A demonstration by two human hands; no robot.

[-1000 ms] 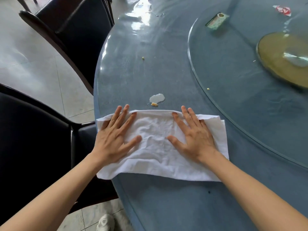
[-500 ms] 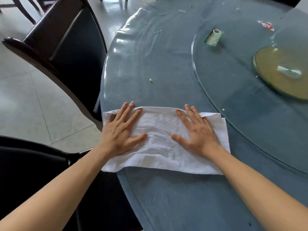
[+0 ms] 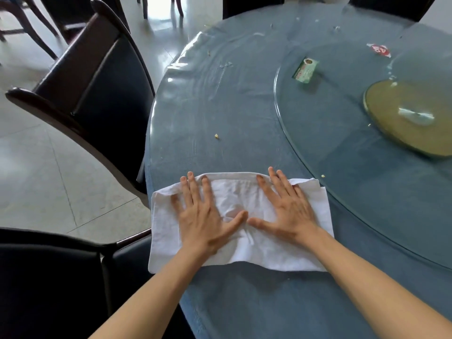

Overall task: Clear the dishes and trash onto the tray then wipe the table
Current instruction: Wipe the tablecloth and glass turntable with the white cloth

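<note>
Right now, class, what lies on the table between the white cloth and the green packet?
In the head view, one yellow crumb lies between white cloth and green packet; otherwise bare table.

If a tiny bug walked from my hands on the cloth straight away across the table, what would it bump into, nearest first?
White cloth under the left hand and right hand → yellow crumb → green packet on the glass turntable → red wrapper, farthest.

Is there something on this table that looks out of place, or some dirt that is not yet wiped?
Yes. A yellow crumb lies ahead of the white cloth, and another crumb sits by the glass turntable edge. On the turntable a green packet and a red wrapper remain. Both hands press flat on the cloth.
</note>
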